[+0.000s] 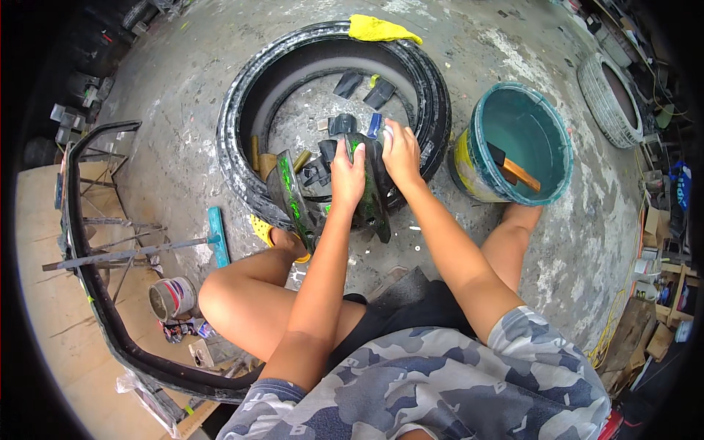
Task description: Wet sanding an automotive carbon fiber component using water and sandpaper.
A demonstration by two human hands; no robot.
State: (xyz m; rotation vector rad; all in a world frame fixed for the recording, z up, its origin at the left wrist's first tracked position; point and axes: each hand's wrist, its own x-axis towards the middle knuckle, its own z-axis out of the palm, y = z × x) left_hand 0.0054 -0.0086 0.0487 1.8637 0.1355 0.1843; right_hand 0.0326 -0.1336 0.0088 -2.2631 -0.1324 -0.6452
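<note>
A dark, curved, shell-like part with bright green patches stands over the near rim of the tire, between my knees. My left hand is closed on its upper edge, thumb on top. Beside it, my right hand has its fingers bent together at the part's right edge. Something small and pale shows at those fingertips, too small to name. Just beyond lies a small blue block. Another dark curved section with green patches leans at the left; whether the two sections join is hidden.
Inside the tire lie several black pieces. A yellow cloth drapes over its far rim. To the right stands a teal bucket of water with a wooden-handled tool. A teal-headed squeegee and a small pail are at the left.
</note>
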